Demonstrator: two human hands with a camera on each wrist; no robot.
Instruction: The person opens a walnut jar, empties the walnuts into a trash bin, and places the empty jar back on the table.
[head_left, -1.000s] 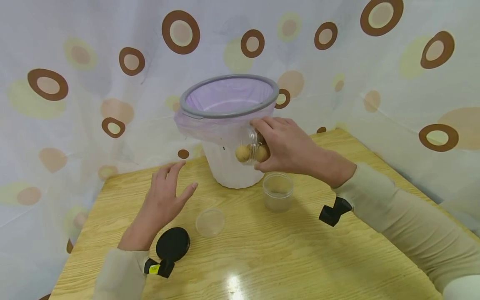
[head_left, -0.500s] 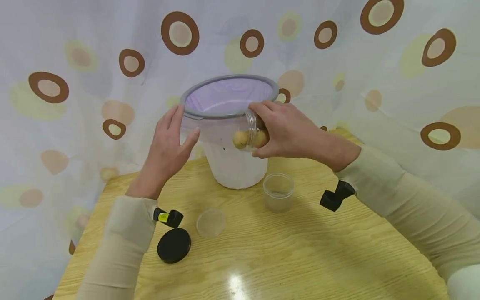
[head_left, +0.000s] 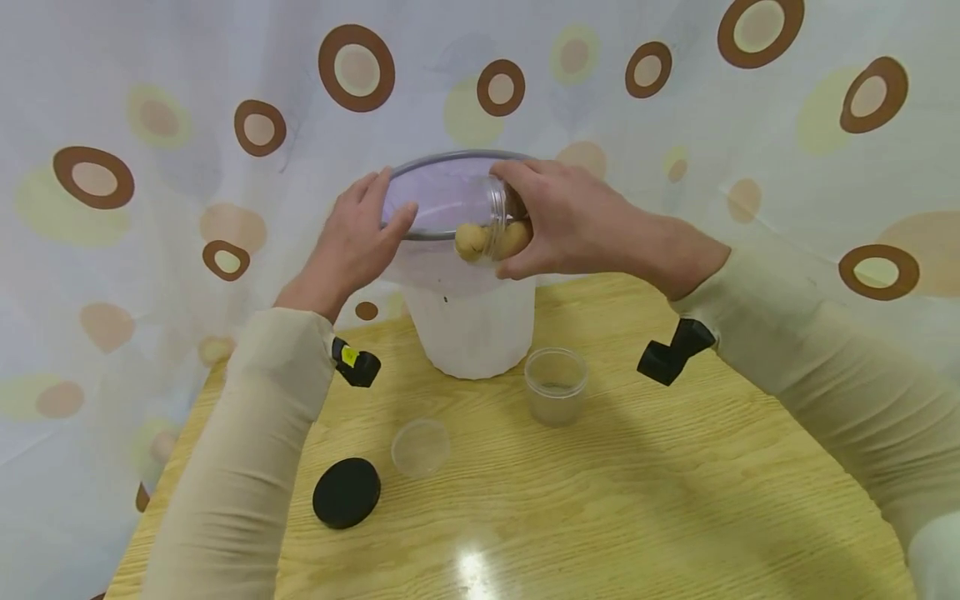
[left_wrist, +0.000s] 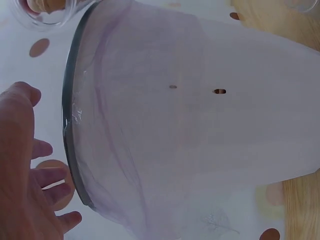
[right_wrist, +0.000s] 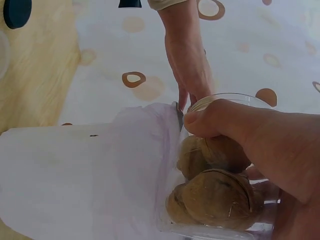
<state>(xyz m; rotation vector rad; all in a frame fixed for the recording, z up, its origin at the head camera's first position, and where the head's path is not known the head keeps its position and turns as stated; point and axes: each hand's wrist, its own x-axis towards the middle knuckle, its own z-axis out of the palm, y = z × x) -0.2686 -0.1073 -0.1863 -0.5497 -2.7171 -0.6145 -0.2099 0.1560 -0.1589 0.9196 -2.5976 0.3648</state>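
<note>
My right hand [head_left: 581, 221] grips a clear plastic jar [head_left: 494, 196], tipped on its side with its mouth facing left. Round tan nuts [right_wrist: 217, 197] that look like walnuts lie inside, one of them [head_left: 471, 241] right at the mouth. The jar overlaps the right front of a white bin [head_left: 472, 325] in the head view. A purple bag [head_left: 438, 196] lines this bin, and a grey ring [head_left: 442, 156] runs round its top. My left hand [head_left: 352, 237] is at the ring's left side, fingers spread and holding nothing; the left wrist view shows its fingertips [left_wrist: 75, 218] close to the ring.
On the wooden table [head_left: 600, 500] a clear round tub [head_left: 555, 392] stands in front of the bin. A clear disc-shaped lid [head_left: 420, 447] and a black lid [head_left: 347, 493] lie at the front left. A patterned sheet [head_left: 225, 67] hangs behind.
My right hand has raised the jar from in front of the bin's side up to its rim. My left hand has come up from over the table to the ring's left side.
</note>
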